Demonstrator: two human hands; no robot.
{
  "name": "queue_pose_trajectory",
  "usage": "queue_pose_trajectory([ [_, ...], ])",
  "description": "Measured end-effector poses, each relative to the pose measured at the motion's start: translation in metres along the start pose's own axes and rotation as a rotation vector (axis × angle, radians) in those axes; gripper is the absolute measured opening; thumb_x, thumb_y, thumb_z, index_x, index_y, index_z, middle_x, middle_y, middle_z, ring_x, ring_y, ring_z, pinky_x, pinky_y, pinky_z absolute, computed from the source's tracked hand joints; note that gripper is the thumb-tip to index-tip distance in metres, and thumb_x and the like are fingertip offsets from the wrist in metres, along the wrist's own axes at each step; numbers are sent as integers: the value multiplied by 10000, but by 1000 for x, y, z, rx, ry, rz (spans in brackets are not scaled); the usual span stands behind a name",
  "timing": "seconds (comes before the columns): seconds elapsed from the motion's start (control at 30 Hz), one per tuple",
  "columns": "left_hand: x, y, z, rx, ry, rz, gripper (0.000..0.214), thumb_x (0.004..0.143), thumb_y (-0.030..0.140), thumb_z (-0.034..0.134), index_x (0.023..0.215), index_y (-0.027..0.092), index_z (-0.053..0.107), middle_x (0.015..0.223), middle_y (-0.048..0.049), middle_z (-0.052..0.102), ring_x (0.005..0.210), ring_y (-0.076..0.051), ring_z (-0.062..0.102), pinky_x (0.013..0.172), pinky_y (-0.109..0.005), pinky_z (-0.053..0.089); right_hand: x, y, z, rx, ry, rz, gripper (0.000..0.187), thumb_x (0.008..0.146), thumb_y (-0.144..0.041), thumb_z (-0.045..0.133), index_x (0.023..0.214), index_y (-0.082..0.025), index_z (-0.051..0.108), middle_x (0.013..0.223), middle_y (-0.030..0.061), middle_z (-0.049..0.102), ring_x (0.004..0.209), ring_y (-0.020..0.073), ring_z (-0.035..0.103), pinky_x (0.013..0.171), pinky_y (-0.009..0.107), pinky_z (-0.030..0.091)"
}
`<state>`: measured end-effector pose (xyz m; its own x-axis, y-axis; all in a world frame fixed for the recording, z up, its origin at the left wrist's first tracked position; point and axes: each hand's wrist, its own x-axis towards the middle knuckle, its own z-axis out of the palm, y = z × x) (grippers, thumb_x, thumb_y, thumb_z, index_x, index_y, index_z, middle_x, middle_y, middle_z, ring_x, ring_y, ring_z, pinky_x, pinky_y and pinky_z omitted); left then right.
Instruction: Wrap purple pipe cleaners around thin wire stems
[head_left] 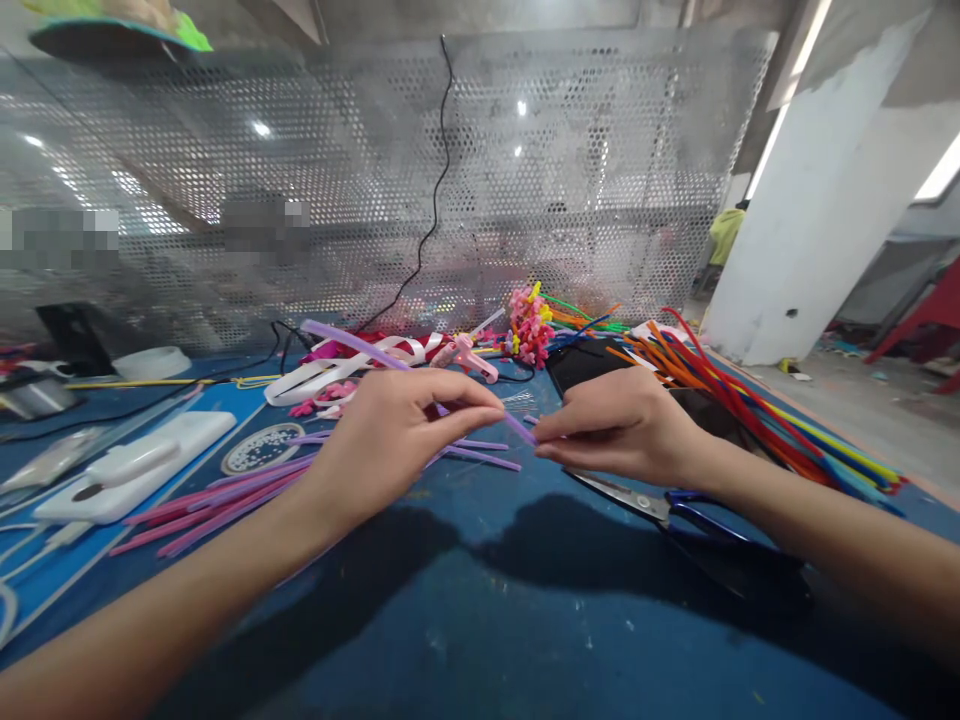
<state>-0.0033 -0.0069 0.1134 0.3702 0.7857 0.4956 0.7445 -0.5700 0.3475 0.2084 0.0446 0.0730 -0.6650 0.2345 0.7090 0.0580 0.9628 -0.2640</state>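
A purple pipe cleaner (517, 428) spans the gap between my two hands above the blue table. My left hand (409, 425) pinches it between thumb and fingers, and its long end slants up and back to the left. At its near right tip, my right hand (619, 425) grips it with thumb and forefinger. Scissors with blue handles (679, 503) lie under my right wrist, partly hidden by it. Beneath and left of my left hand lies a bunch of pink and purple pipe cleaners (217, 500).
Red, orange and yellow pipe cleaners (780, 420) lie at the right. A pink flower bunch (531, 325) stands at the back before a perforated metal panel (360, 180). White ribbon (322, 375), a dish of white beads (262, 450) and a white power strip (142, 470) are at left.
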Motion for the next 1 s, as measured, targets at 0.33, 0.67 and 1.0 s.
queue_pose_trajectory([
  [0.33, -7, -4, 34, -235, 92, -99, 136, 795, 268, 603, 750, 175, 691, 702, 3, 716, 637, -127, 656, 578, -197, 510, 4, -11, 10, 242, 388, 432, 72, 758, -212, 638, 732, -158, 678, 685, 7, 664, 609, 100, 582, 531, 196, 440],
  [0.67, -29, 10, 19, 572, 227, 487, 207, 837, 136, 487, 946, 169, 660, 882, -56, 719, 765, -197, 662, 668, -302, 501, -1, -6, 10, -185, 133, 231, 154, 817, -150, 533, 800, -164, 686, 639, 17, 615, 582, 101, 525, 556, 213, 385],
  [1.0, 1, -2, -6, -242, -195, -70, 114, 773, 217, 606, 719, 201, 705, 677, 11, 713, 581, -114, 639, 525, -174, 487, 4, -8, -7, 293, -108, 130, 79, 824, -168, 562, 824, -151, 639, 754, 34, 622, 691, 101, 549, 626, 214, 436],
])
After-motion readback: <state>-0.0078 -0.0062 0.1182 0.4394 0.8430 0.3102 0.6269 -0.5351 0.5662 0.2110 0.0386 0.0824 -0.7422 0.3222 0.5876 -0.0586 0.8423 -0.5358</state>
